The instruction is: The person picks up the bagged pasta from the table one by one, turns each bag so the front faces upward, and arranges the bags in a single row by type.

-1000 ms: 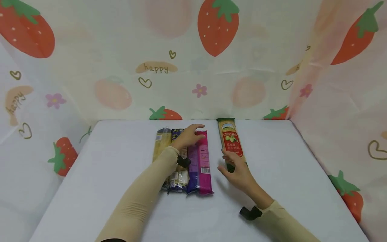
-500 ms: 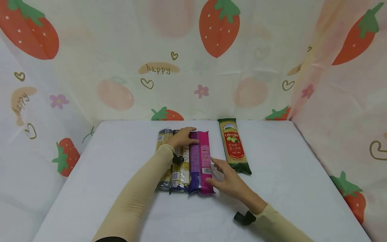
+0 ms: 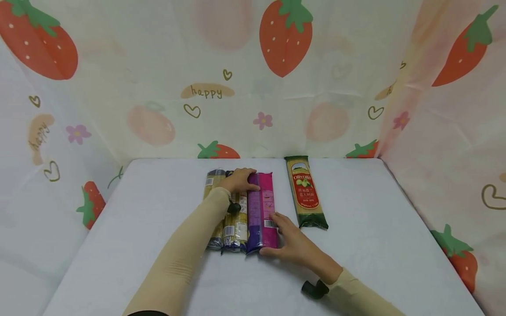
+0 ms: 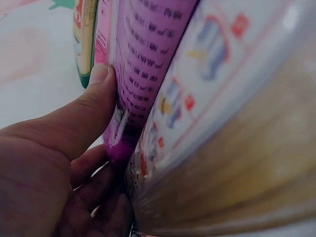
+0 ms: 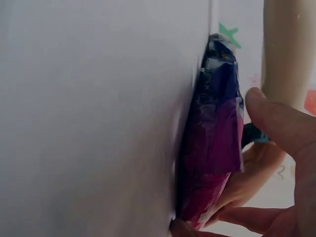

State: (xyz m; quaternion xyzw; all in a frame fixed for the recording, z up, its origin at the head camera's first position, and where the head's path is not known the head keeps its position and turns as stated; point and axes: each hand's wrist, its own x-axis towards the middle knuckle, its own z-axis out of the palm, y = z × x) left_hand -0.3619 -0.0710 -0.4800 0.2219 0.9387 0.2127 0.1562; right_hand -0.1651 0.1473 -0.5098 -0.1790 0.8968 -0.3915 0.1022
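Over white table (image 3: 150, 206), right hand (image 3: 292, 245) — now lower — and left hand (image 3: 238, 181) grip the pink packet (image 3: 262, 213).

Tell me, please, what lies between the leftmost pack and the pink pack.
In the head view, the middle pack lies between them, partly hidden by the left hand.

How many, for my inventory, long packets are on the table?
4. Left to right: a tan packet, a gold packet and a purple-and-pink packet side by side; apart, farther right, a red-labelled packet. The left arm partly covers two; any underneath would be hidden.
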